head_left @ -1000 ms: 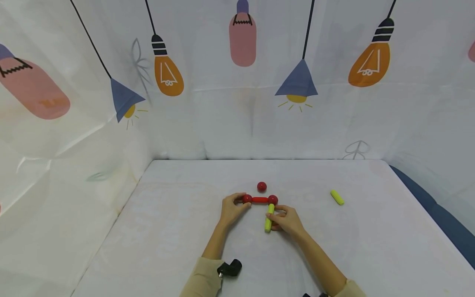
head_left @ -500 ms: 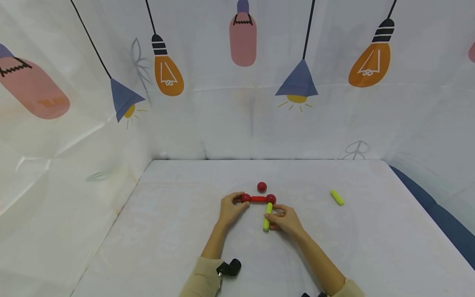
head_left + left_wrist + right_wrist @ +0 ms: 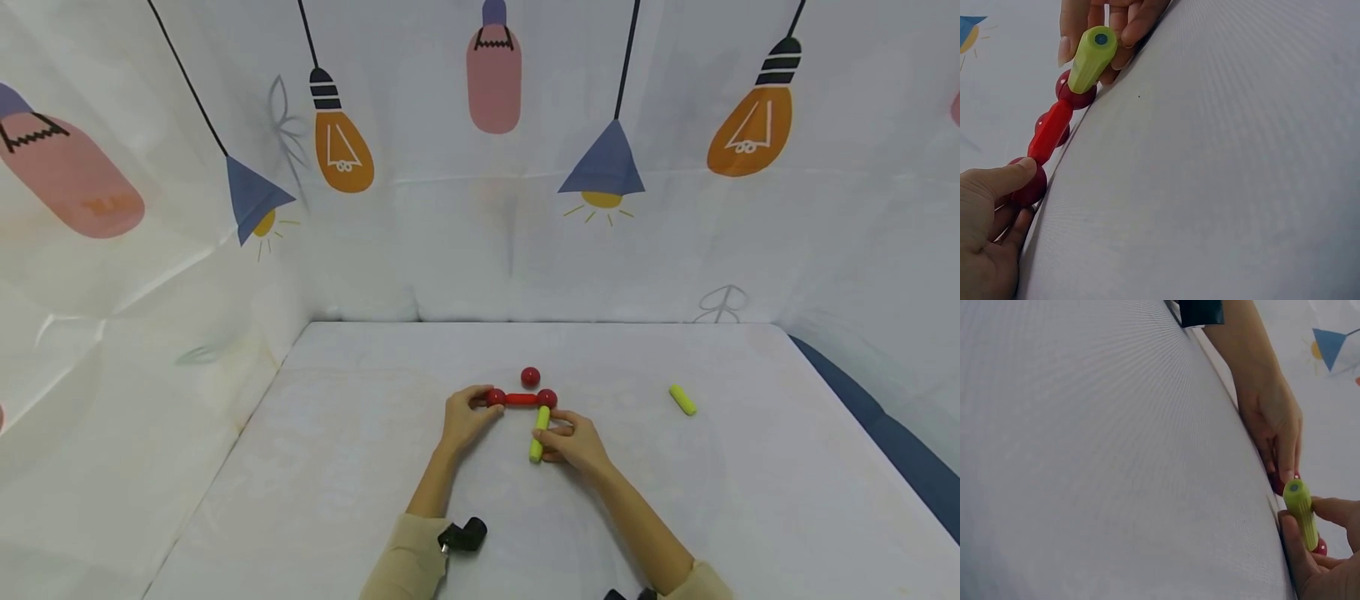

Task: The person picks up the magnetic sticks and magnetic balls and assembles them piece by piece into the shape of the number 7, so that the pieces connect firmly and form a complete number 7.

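My left hand (image 3: 465,418) pinches a red ball (image 3: 496,397) between thumb and fingers. A red rod (image 3: 521,399) runs from that ball to a second red ball (image 3: 547,399), and they look joined in a row. My right hand (image 3: 581,444) grips a yellow-green rod (image 3: 1091,59) with a dark round spot in its near end. The rod's far end meets the second ball, so the pieces form a corner. Just behind the row a third red ball (image 3: 530,377) lies apart. In the right wrist view, fingers hold the yellow-green rod (image 3: 1301,515) from both sides.
Another yellow-green rod (image 3: 682,400) lies to the right on the white table (image 3: 750,500). A white curtain (image 3: 450,233) printed with lamps hangs behind the table's back edge. Something dark blue (image 3: 862,392) shows beyond the right edge.
Both hands and the joined pieces have shifted slightly left and away from me. The grips look the same, and the loose ball and loose rod stay put.
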The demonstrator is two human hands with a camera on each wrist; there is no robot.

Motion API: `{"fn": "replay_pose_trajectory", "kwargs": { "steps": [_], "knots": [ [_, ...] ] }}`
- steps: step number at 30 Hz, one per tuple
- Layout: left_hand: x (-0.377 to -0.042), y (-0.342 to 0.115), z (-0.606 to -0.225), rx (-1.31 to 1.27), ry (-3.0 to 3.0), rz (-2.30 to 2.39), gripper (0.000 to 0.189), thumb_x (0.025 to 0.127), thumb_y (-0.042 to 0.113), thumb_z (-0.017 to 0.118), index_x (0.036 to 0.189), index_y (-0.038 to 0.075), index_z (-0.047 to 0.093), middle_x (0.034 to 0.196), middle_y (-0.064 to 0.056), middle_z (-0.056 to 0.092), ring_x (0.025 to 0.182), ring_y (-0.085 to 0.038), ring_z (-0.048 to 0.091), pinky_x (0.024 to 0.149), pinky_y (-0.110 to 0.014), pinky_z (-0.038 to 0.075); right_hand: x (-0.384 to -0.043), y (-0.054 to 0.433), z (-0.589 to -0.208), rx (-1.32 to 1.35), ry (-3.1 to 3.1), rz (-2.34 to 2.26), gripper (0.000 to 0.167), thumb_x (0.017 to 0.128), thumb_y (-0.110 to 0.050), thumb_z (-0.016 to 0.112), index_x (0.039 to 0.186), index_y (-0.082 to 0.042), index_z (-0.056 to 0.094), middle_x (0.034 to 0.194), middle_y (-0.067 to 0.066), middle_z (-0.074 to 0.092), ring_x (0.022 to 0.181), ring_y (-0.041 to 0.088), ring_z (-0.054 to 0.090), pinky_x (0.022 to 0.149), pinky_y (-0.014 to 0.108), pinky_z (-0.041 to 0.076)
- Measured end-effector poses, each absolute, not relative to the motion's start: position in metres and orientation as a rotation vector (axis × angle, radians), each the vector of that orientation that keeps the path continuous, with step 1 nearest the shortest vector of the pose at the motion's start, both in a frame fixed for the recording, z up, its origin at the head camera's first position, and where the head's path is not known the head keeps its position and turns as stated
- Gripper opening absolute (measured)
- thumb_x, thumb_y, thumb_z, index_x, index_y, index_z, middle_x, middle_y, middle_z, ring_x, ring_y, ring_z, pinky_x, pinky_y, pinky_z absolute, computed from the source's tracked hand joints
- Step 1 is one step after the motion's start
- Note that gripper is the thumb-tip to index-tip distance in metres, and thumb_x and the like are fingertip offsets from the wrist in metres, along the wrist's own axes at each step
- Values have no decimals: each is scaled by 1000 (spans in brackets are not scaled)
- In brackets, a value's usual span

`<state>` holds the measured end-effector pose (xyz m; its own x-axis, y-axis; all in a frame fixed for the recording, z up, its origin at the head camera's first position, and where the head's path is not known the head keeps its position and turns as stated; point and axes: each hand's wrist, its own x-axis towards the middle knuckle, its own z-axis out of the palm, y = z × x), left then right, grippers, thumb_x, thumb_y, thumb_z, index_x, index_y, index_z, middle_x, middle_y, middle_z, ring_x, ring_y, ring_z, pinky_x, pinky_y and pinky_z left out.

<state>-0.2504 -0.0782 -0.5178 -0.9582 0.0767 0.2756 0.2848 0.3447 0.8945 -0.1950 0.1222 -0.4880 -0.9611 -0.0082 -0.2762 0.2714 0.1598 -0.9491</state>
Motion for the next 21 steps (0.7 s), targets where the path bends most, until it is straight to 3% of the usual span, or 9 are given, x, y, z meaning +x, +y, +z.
{"fn": "replay_pose_trajectory", "kwargs": {
  "steps": [8, 14, 21],
  "knots": [
    [-249, -77, -518, -340, -2398, -1657, 39, 76, 6, 76, 111, -6, 65, 106, -19, 67, 88, -27, 66, 84, -36, 52, -195, 124, -487, 261, 2208, -1878, 63, 83, -13, 71, 135, 8, 42, 100, 20, 67, 68, 18, 65, 63, 32, 56],
    [-246, -74, -518, -210, -2320, -1754, 53, 72, 6, 79, 118, -6, 56, 105, -21, 62, 91, -27, 61, 81, -28, 52, -195, 124, -487, 270, 2211, -1873, 62, 83, -14, 71, 134, 7, 43, 100, 21, 67, 69, 18, 65, 64, 31, 56],
    [-232, -72, -514, -100, -2279, -1767, 33, 75, 14, 79, 86, -1, 52, 76, -7, 54, 70, -12, 49, 62, -17, 44, -195, 125, -488, 275, 2203, -1875, 62, 83, -14, 72, 133, 7, 43, 98, 20, 68, 68, 17, 65, 63, 31, 56]
  ]
}}
